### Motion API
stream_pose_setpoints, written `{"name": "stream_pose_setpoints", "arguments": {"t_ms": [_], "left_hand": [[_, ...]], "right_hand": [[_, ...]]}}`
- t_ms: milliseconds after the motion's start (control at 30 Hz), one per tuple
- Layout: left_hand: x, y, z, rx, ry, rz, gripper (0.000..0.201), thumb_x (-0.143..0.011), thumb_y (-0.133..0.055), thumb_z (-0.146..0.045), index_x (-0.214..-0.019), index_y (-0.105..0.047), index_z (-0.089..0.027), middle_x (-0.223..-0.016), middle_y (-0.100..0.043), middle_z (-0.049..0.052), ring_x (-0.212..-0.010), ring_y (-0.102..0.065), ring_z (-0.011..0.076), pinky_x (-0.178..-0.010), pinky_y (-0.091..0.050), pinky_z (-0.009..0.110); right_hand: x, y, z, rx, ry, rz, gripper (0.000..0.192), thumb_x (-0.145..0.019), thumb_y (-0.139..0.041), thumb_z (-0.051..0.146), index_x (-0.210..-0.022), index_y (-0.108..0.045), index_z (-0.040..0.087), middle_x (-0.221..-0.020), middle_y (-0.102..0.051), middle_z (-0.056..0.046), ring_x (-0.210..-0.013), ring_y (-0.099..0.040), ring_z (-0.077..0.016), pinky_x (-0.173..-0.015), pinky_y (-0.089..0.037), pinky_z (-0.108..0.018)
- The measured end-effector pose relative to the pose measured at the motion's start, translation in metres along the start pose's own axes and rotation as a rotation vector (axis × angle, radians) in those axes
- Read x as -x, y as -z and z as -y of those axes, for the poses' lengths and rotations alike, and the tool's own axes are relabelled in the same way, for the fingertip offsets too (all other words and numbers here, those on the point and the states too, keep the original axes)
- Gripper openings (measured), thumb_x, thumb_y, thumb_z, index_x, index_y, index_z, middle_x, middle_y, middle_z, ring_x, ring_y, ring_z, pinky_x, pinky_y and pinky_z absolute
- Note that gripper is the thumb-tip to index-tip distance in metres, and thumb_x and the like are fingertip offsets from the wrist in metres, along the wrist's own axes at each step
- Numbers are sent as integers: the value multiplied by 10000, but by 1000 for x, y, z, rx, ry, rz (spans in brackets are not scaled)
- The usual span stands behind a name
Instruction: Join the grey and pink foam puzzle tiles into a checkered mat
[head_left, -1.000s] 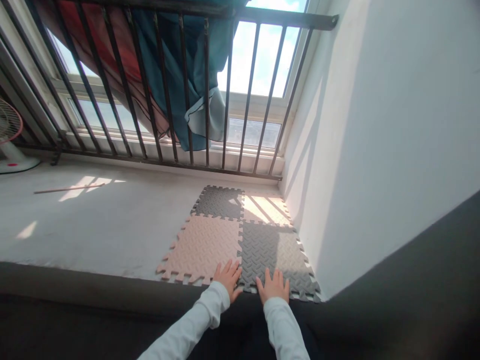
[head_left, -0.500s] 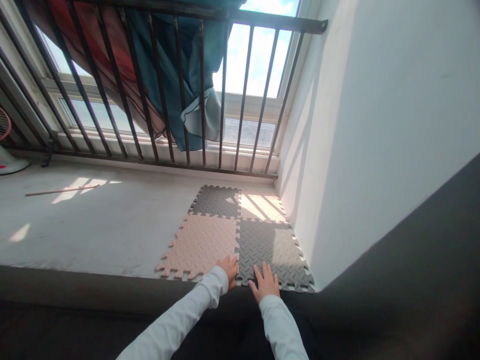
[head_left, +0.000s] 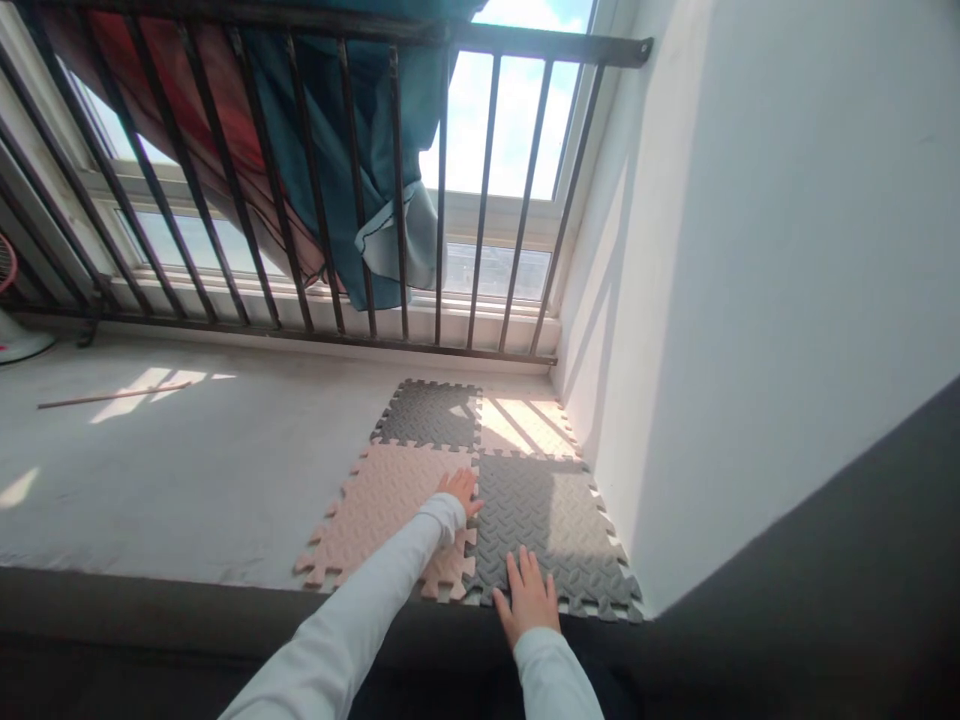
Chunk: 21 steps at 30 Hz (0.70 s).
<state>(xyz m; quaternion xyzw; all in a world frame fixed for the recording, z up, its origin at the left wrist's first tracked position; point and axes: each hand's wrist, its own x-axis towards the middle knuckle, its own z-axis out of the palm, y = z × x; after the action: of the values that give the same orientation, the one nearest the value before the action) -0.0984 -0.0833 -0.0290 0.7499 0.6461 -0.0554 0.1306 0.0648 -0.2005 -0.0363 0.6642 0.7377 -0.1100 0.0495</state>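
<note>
The left hand (head_left: 460,488) is pressing flat and open on the seam between the pink mat (head_left: 379,510) and grey mat (head_left: 540,520), running toward 12 o'clock, while the right hand (head_left: 527,598) is resting open on the grey mat's near edge.

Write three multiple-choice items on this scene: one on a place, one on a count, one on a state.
1. Where does the left hand rest?
A. on the seam between the near pink tile and near grey tile
B. on the railing
C. on the fan

2. How many foam tiles are joined?
A. two
B. four
C. six

3. How is the right hand?
A. fisted
B. flat, fingers spread on the near grey tile
C. lifted off

Answers: 1 A, fingers lie over the seam; 2 B, two pink and two grey; 3 B, palm down on the tile's near edge.
</note>
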Motion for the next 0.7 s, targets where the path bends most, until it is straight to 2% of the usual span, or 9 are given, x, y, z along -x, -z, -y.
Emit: {"name": "stream_pose_setpoints", "arguments": {"t_ms": [100,167,300,533,700], "left_hand": [[-40,4,-2,18,69,-5,603,-812,-311,-440,-1329,-212,-146,-1412,-169,80,-1281,-151,204,-1027,-162,425],[-63,5,-3,24,101,-23,609,-814,-300,-443,-1332,-205,-138,-1414,-156,86,-1283,-139,210,-1023,-166,433],[-92,10,-5,32,107,-14,643,-795,-314,-475,-1330,-209,-134,-1421,-125,67,-1292,-87,208,-1031,-132,447],[-113,29,1,7,77,48,603,-792,-324,-443,-1320,-236,-165,-1402,-213,65,-1295,-58,185,-1037,-76,445],[-112,40,1,21,73,88,700,-790,-323,-483,-1340,-129,-94,-1398,-182,128,-1287,-66,255,-1008,-14,518]], "right_hand": [[-8,-5,-7,-7,-31,-6,553,-798,-285,420,-1287,-311,164,-1363,-217,-20,-1254,-202,-177,-1016,-180,-400],[-13,-6,-11,-16,-38,1,564,-789,-273,436,-1282,-321,168,-1358,-222,2,-1249,-214,-169,-1017,-192,-398],[-18,-5,-15,-34,-39,35,581,-753,-315,440,-1284,-316,203,-1355,-204,42,-1250,-210,-156,-1020,-194,-396],[-19,-10,-14,-86,-40,96,638,-733,-316,472,-1303,-274,188,-1370,-147,21,-1266,-155,-180,-1026,-152,-430],[-19,-5,-4,-33,-94,56,623,-730,-322,419,-1299,-284,168,-1371,-167,-3,-1262,-173,-190,-1016,-157,-451]]}}
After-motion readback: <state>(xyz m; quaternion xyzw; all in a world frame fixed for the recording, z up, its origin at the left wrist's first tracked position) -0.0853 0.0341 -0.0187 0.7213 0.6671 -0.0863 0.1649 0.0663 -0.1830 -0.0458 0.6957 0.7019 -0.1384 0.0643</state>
